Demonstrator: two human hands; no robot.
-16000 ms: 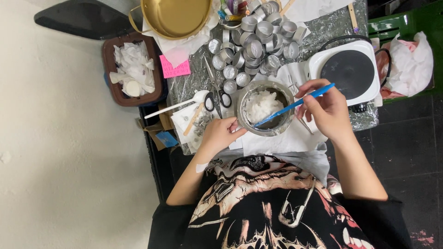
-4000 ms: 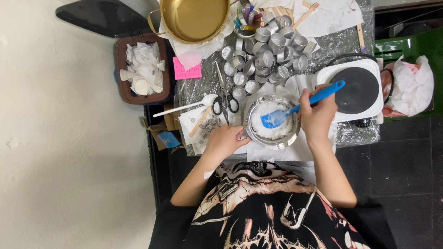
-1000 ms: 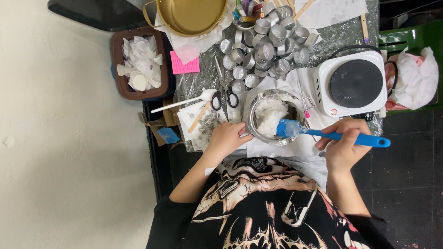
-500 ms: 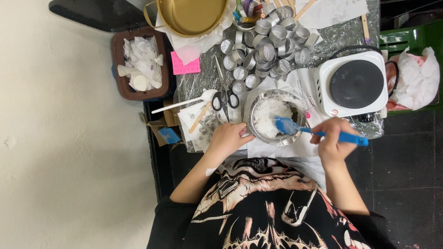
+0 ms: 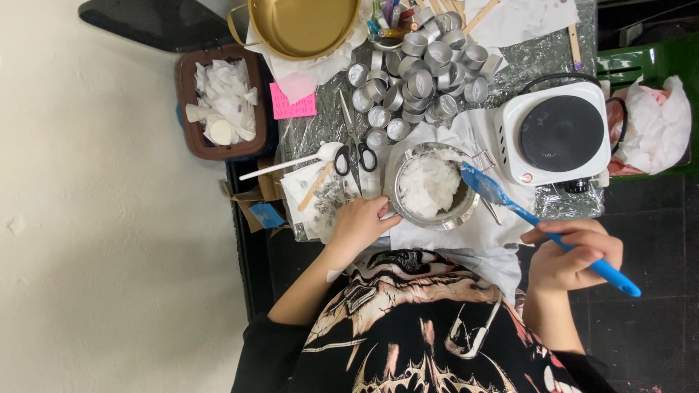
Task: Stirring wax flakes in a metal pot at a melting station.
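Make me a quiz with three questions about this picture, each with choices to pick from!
1. Where is the hot plate?
A. right of the metal bowl
B. inside the brown bin
C. on the floor

2. What colour is the spatula?
A. red
B. blue
C. green

3. What is the right hand doing?
A. lying flat and empty
B. cutting with scissors
C. holding the spatula, its blade lifted out beside the bowl

Answers: 1 A, the white hot plate stands to the right of the bowl on the table. 2 B, handle and blade are both blue. 3 C, the fingers wrap the handle and the blade sits just outside the bowl's right rim, while the left hand rests at the bowl's near left side.
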